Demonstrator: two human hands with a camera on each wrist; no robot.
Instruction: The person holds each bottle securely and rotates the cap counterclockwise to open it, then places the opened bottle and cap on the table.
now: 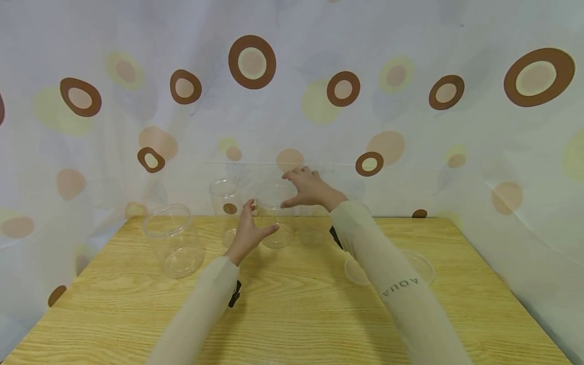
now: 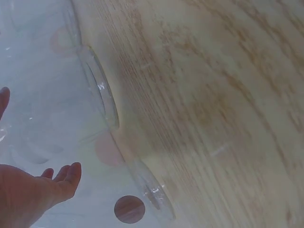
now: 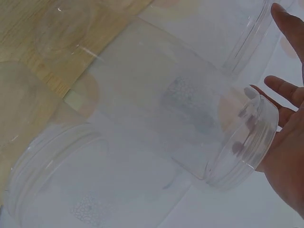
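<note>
Several clear plastic jars stand in a row at the table's back edge. My left hand (image 1: pixel 248 230), fingers raised and thumb apart, is in front of the gap between the tall narrow jar (image 1: pixel 223 215) and the wider middle jar (image 1: pixel 276 223). My right hand (image 1: pixel 310 188) is spread beside the middle jar's rim, above a third jar (image 1: pixel 314 230) partly covered by the sleeve. In the right wrist view, a clear jar rim (image 3: pixel 244 147) is close to the fingers; contact cannot be told. The left wrist view shows the left hand (image 2: pixel 38 192) holding nothing, near clear jar bases (image 2: pixel 102 88).
A larger clear tub (image 1: pixel 173 243) stands on the left of the wooden table (image 1: pixel 292 314). Clear round lids (image 1: pixel 424 266) lie on the right, partly behind the right sleeve. A patterned curtain (image 1: pixel 292 101) hangs right behind the jars.
</note>
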